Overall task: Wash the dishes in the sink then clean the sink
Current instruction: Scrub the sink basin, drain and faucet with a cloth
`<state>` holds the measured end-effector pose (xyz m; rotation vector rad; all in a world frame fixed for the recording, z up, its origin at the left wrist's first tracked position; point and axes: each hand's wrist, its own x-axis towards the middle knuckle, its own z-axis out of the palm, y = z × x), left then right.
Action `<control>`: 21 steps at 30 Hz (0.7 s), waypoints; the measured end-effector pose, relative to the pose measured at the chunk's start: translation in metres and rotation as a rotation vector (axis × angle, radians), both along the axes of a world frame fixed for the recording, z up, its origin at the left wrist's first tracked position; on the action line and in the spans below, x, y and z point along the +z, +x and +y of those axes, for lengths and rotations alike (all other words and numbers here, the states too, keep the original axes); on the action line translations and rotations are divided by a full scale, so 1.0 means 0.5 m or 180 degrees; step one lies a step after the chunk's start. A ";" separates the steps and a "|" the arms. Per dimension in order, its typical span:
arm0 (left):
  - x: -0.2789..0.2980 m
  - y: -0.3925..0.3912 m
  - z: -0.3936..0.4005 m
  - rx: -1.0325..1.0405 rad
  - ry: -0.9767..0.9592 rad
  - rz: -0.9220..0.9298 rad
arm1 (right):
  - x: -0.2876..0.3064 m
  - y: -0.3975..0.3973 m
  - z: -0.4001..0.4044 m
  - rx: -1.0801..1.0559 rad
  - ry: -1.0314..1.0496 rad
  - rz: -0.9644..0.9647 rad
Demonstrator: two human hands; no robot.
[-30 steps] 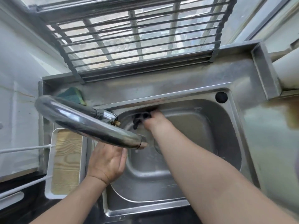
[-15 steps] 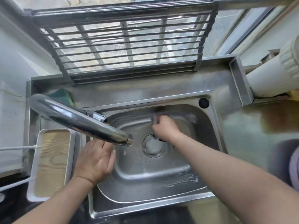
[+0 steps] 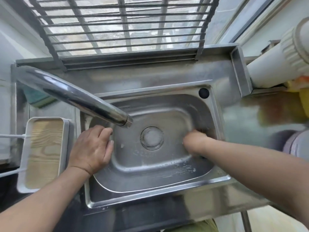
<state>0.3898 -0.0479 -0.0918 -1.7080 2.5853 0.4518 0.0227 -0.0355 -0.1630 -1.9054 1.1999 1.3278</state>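
Stainless sink (image 3: pixel 150 186) holds no dishes; soap suds streak its floor near the front wall, around the central drain (image 3: pixel 151 138). Left hand (image 3: pixel 92 148) rests flat on the sink's left wall, fingers straight, holding nothing. Right hand (image 3: pixel 194 143) is blurred, pressed against the right inner wall with fingers curled; what its grip holds cannot be told. Faucet (image 3: pixel 80 99) spout reaches over the basin. A green sponge (image 3: pixel 37 99) lies on the worktop at the back left.

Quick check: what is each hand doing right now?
Left hand: open, fingers flat on the sink's left wall, holding nothing.
Right hand: curled against the right wall; blurred, cannot tell what it holds.
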 end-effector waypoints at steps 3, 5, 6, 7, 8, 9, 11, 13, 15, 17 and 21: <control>-0.003 0.001 -0.001 -0.0029 -0.0026 0.0024 | 0.004 0.056 0.066 -0.0717 0.0871 -0.0084; -0.006 0.002 0.000 -0.0018 -0.0052 0.0034 | -0.002 0.095 0.077 -0.1183 0.0926 -0.0320; -0.009 0.003 0.000 -0.0035 -0.0075 0.0042 | 0.002 0.123 0.076 -0.1378 0.0982 -0.0497; -0.012 0.004 0.001 -0.0057 -0.0106 0.0054 | 0.002 0.155 0.075 -0.1486 0.1057 -0.0731; -0.014 0.005 0.001 -0.0072 -0.0143 0.0067 | 0.000 0.189 0.074 -0.1608 0.1178 -0.0968; -0.016 0.006 0.001 -0.0074 -0.0174 0.0087 | 0.002 0.229 0.073 -0.1563 0.1291 -0.1298; -0.021 0.007 0.002 -0.0079 -0.0242 0.0129 | 0.006 0.310 0.074 -0.1732 0.1442 -0.1742; -0.025 0.007 0.004 -0.0099 -0.0312 0.0155 | -0.002 0.385 0.074 -0.2219 0.1494 -0.1994; -0.029 0.007 0.003 -0.0111 -0.0332 0.0157 | -0.019 0.435 0.068 -0.3093 0.1572 -0.2201; -0.032 0.009 0.005 -0.0113 -0.0353 0.0173 | -0.038 0.450 0.059 -0.4110 0.1884 -0.2114; -0.029 0.009 0.005 -0.0049 -0.0206 0.0045 | 0.002 0.385 0.037 -0.5830 0.3443 -0.2168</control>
